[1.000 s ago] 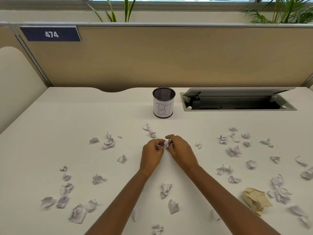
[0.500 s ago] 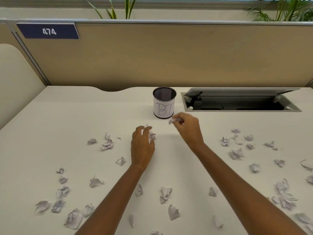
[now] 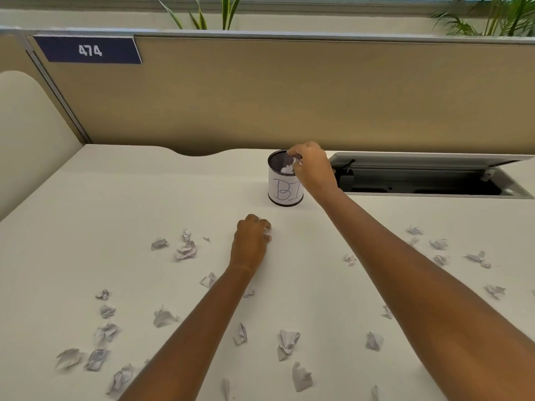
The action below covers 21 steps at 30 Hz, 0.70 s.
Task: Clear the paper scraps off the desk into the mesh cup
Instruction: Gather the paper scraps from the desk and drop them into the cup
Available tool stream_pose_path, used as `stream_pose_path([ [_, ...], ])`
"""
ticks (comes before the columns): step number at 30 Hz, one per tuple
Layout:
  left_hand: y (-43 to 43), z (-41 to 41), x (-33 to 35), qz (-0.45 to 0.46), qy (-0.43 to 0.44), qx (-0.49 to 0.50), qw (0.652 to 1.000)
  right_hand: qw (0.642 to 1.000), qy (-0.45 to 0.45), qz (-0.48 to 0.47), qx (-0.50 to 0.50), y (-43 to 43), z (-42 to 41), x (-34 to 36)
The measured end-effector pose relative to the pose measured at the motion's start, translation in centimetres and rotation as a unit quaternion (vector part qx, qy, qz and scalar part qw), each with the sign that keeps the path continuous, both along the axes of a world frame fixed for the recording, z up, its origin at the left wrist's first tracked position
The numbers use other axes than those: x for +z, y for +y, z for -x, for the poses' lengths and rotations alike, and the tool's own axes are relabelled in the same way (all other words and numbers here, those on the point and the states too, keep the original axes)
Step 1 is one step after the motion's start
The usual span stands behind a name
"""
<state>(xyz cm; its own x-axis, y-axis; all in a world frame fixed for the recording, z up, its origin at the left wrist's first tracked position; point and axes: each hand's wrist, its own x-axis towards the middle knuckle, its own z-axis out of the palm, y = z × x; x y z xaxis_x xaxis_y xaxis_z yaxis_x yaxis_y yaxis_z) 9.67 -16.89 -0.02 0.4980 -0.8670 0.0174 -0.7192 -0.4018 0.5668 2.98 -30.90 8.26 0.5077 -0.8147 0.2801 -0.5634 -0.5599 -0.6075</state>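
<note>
R hand [image 3: 311, 166] first: fingertips bunched and pointing down into the mouth of the mesh cup [image 3: 285, 189], pinching a white scrap [image 3: 289, 168] at the rim's 3 o'clock side. It's held low, right in the opening, prob. so the light paper drops straight in and doesn't flutter off (the scrap touches the fingertips, so I read it as pinched, not let go).

L hand [image 3: 252, 241] is knuckles-up on the desk [image 3: 115, 198], abt 7 o'clock from the cup and well apart from it, fingers curled under. A sliver of white peeks out at its fingertips, but can't tell whether it grips that bit or just covers it. My guess is it's lining up the next pickup while R unloads.

Further out, the other paper scraps [image 3: 185, 250] lie loose on the desk. There's a cluster at 9 o'clock of the L hand, a scatter at 3 o'clock beyond the R forearm, and more toward 6 o'clock by the near edge. None touch the cup, and plenty are left, so I'd say it's early in the job.
</note>
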Motion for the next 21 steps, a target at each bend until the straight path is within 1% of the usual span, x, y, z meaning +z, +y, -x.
stream_pose_path([
  [6, -0.2, 0.2, -0.7, 0.045, 0.019, 0.031, 0.998, 0.99, -0.127, 0.049, -0.046, 1.7, 1.8, -1.6],
  [8, -0.3, 0.0, -0.7, 0.064, 0.046, 0.048, 0.996, 0.984, -0.159, 0.057, -0.058, 2.6, 2.7, -2.9],
  [10, -0.6, -0.2, -0.2, 0.097, 0.105, 0.079, 0.987, 0.983, -0.167, 0.032, -0.071, 3.7, 3.7, -4.8],
  [12, -1.3, -0.5, 0.7, 0.135, 0.163, 0.11, 0.971, 0.987, -0.144, -0.009, -0.073, 4.8, 4.7, -7.1],
  [14, -2.3, -0.7, 2.0, 0.166, 0.182, 0.119, 0.962, 0.993, -0.094, -0.039, -0.065, 5.7, 5.5, -9.2],
  [16, -3.5, -0.9, 3.6, 0.197, 0.165, 0.107, 0.96, 0.997, -0.043, -0.04, -0.057, 6.2, 6.0, -10.6],
  [18, -4.9, -0.9, 5.2, 0.224, 0.136, 0.086, 0.961, 0.999, -0.002, -0.021, -0.04, 6.6, 6.1, -11.3],
  [21, -7.1, -0.5, 7.0, 0.237, 0.098, 0.059, 0.965, 0.999, 0.039, 0.0, -0.021, 7.0, 5.9, -11.6],
])
